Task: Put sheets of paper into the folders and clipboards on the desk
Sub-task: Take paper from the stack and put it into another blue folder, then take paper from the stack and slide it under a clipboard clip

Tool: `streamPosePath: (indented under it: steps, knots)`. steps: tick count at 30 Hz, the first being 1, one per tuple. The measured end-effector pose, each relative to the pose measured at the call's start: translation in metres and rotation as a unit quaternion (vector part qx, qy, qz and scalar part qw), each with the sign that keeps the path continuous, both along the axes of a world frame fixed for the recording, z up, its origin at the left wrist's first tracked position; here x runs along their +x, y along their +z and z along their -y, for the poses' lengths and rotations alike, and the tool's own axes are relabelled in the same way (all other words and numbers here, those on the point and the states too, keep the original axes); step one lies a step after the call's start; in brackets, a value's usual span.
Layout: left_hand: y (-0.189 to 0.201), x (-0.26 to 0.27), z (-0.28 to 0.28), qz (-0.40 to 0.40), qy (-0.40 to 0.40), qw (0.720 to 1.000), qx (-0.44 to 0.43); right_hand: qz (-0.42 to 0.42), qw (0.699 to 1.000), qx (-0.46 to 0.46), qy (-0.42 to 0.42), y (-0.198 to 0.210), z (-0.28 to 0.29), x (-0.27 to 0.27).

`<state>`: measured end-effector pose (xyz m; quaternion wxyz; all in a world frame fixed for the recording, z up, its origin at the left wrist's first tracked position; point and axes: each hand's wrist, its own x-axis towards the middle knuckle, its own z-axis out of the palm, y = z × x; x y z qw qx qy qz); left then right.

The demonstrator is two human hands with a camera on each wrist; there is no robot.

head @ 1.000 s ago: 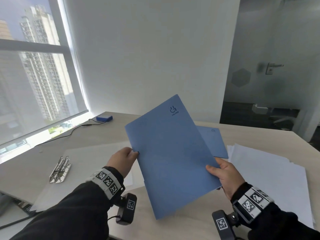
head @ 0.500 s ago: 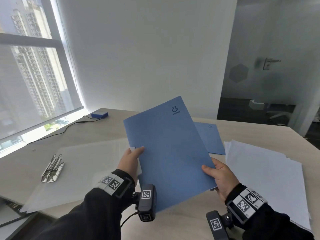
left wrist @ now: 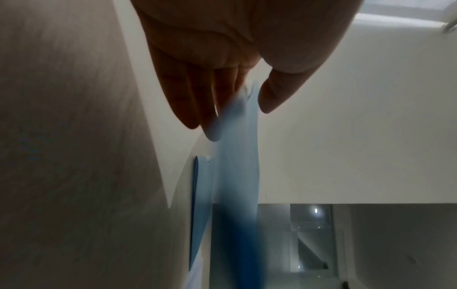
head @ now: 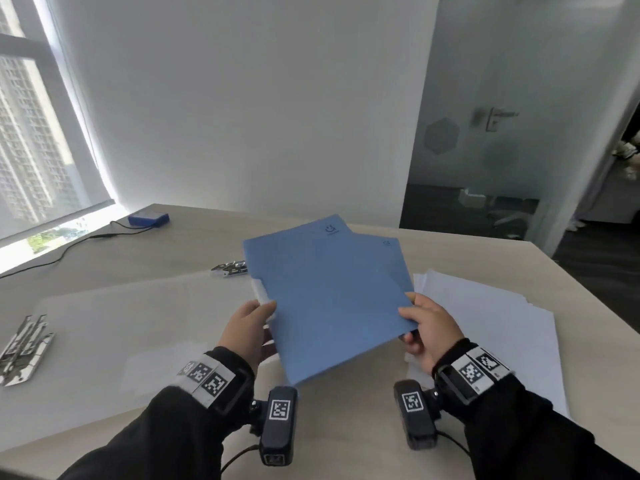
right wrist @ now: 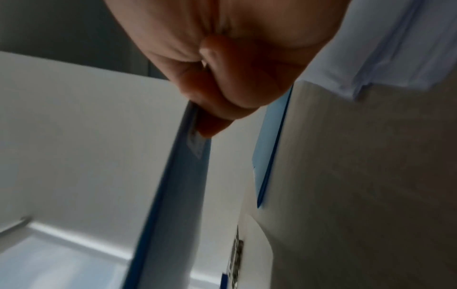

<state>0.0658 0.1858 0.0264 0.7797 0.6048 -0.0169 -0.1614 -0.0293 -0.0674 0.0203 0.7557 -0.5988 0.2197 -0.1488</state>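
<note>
I've got the blue folder (head: 329, 299) in both hands, now tipped much flatter and lower over the surface (head: 346, 438) than a second ago, when it stood nearly upright. Left hand (head: 247, 327) pinches its left edge, where a bit of white paper (head: 260, 292) pokes out; right hand (head: 429, 329) grasps the right edge, thumb on top. Second blue folder (head: 388, 258) lies flat just behind. Loose sheets (head: 485, 317) to my right, clear sleeves (head: 121, 327) with metal clips (head: 24, 344) to my left. I read this as laying a filled folder down; next sheet comes after.
</note>
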Motion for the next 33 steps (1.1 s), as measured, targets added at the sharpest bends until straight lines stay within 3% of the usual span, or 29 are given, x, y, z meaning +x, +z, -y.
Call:
streamPosePath:
  steps: [4,9,13,18,26,33]
  knots:
    - [-0.015,0.001,0.005,0.025,-0.034,0.997,0.066,0.016,0.996,0.046,-0.074,-0.003,0.021,0.024]
    - [-0.026,0.000,0.008,0.045,-0.055,0.990,0.120,-0.022,0.987,0.027,-0.158,-0.002,0.054,0.070]
    - [-0.024,0.000,0.006,0.061,-0.063,0.986,0.139,-0.066,0.985,-0.004,-0.161,-0.007,0.070,0.102]
    - [-0.017,-0.002,0.010,0.069,-0.069,0.983,0.152,-0.086,0.985,0.064,-0.136,-0.007,0.066,0.108]
    - [-0.013,-0.024,0.044,0.087,-0.084,0.983,0.139,-0.035,0.982,0.144,-0.114,0.006,0.056,0.025]
    - [-0.022,-0.067,0.107,0.063,-0.144,0.983,0.093,-0.074,0.981,-0.011,-0.178,0.013,0.083,-0.094]
